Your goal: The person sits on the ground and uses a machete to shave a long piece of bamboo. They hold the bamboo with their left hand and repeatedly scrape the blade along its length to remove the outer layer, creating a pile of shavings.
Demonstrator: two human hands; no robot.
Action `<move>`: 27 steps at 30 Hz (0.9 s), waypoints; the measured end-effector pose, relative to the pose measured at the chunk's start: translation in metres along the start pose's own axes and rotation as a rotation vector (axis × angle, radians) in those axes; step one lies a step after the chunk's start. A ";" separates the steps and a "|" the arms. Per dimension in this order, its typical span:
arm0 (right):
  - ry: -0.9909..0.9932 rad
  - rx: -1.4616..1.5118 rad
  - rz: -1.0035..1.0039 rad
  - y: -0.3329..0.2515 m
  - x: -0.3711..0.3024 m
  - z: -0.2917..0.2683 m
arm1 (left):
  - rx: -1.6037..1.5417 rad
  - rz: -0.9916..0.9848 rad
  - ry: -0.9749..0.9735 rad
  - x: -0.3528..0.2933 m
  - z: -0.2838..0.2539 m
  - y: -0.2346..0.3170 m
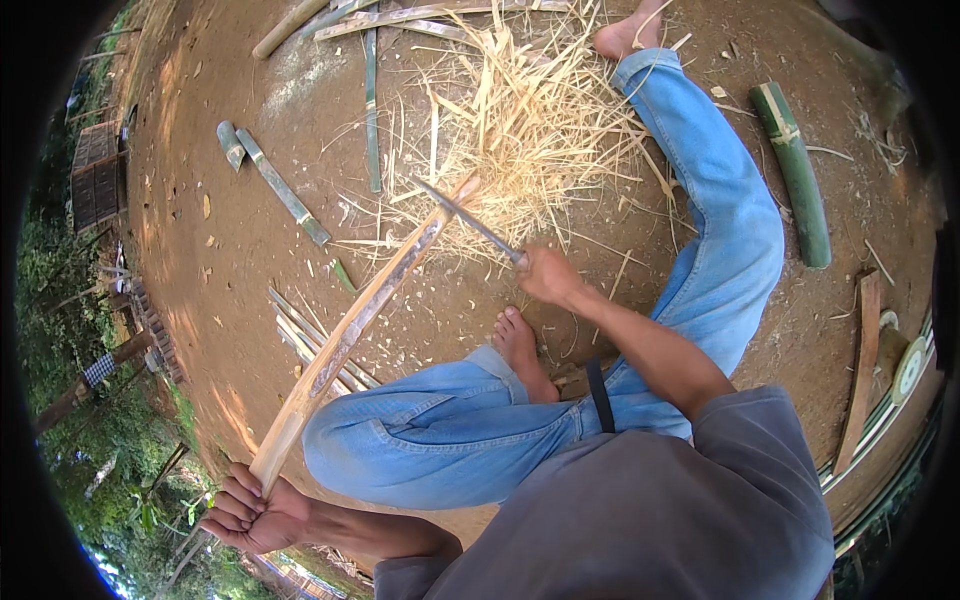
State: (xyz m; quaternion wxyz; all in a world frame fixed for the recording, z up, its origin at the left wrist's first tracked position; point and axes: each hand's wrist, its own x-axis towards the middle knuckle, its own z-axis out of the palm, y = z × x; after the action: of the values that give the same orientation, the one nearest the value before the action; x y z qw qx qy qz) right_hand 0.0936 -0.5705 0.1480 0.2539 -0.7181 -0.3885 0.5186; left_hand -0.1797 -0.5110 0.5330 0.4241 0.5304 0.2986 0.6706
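Note:
My left hand (260, 512), at the lower left, is closed around the near end of a long split bamboo piece (350, 335). Pale outside, with a greyish hollow along its length, the piece slants up past my bent left knee toward the far middle. My right hand (550, 275) is wrapped around the handle of a knife (474, 222). The dark, narrow blade lies across the bamboo near its far end; whether it bites into the surface cannot be made out. Just beyond the blade, a heap of pale shavings (535, 120) covers the ground.
A green bamboo section (795, 180) lies right of my outstretched leg. To the left are a short bamboo strip (285, 190) and thin slats (310, 340) by my knee. More bamboo lengths (400, 15) lie at the far edge. A brown board (860, 375) rests at the right.

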 end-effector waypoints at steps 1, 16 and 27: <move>0.010 -0.031 -0.049 0.001 -0.004 0.005 | -0.013 0.001 0.014 0.003 -0.002 -0.001; -0.047 0.026 -0.153 -0.046 -0.062 -0.002 | -0.172 -0.012 -0.224 0.006 -0.021 -0.007; 0.117 0.044 0.085 0.030 0.008 0.015 | -0.223 -0.013 -0.237 0.005 -0.019 -0.011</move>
State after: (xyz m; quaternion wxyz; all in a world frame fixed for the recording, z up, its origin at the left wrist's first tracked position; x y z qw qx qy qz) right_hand 0.0898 -0.5819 0.1153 0.2697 -0.7573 -0.3304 0.4946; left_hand -0.1953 -0.5003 0.5210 0.5170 0.5534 0.1737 0.6295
